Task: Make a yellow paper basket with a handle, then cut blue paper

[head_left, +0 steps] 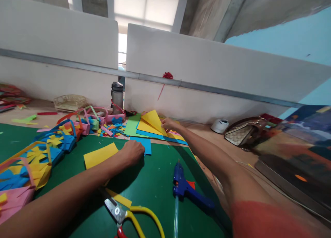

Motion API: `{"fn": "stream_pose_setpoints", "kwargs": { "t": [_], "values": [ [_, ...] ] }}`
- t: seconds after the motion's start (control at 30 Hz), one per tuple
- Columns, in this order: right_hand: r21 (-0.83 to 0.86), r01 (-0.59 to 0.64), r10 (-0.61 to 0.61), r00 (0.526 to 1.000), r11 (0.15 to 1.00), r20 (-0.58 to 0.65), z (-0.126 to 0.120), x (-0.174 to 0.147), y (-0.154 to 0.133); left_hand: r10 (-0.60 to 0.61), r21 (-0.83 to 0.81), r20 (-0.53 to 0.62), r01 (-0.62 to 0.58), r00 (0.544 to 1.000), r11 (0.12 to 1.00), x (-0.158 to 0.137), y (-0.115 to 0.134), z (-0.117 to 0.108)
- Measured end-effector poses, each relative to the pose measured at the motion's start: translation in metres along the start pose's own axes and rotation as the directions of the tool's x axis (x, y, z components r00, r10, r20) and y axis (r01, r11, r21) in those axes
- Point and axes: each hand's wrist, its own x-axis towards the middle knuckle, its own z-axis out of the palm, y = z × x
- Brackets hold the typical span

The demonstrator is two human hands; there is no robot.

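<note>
My right hand [169,125] reaches to the far edge of the green mat and pinches a yellow paper sheet [152,122], whose corner is lifted and curled. Blue and green sheets [132,125] lie under and beside it. My left hand [133,152] is closed in a fist over the mat, against a small blue paper piece [147,145]; its fingertips are hidden, so I cannot tell what it grips. A yellow paper piece [99,156] lies partly behind my left forearm. Scissors with yellow and red handles [120,214] and a blue glue gun [182,186] lie nearer me.
Paper baskets with flowers [53,146] line the left side of the green mat [155,186]. Colored scraps [113,129] and a grey bottle [117,97] stand behind. A wicker tray [70,102] is further left. A handbag [240,133] and a white object [219,125] sit right.
</note>
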Motion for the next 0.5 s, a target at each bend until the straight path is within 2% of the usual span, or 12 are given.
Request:
{"fn": "stream_pose_setpoints", "kwargs": {
  "t": [0.27, 0.33, 0.5],
  "values": [
    [-0.036, -0.025, 0.019, 0.989, 0.999, -0.144, -0.007, 0.005, 0.003, 0.005, 0.003, 0.010, -0.005, 1.000, 1.000, -0.001, 0.000, -0.003],
    [-0.061, 0.015, -0.023, 0.992, 0.998, -0.128, -0.007, 0.001, 0.005, 0.007, 0.001, 0.009, -0.007, 1.000, 1.000, -0.001, 0.000, -0.002],
    [-0.144, 0.143, -0.142, 0.990, 0.979, 0.015, -0.004, -0.016, 0.008, 0.007, -0.001, 0.014, -0.007, 1.000, 1.000, -0.001, 0.001, -0.002]
  ]
}}
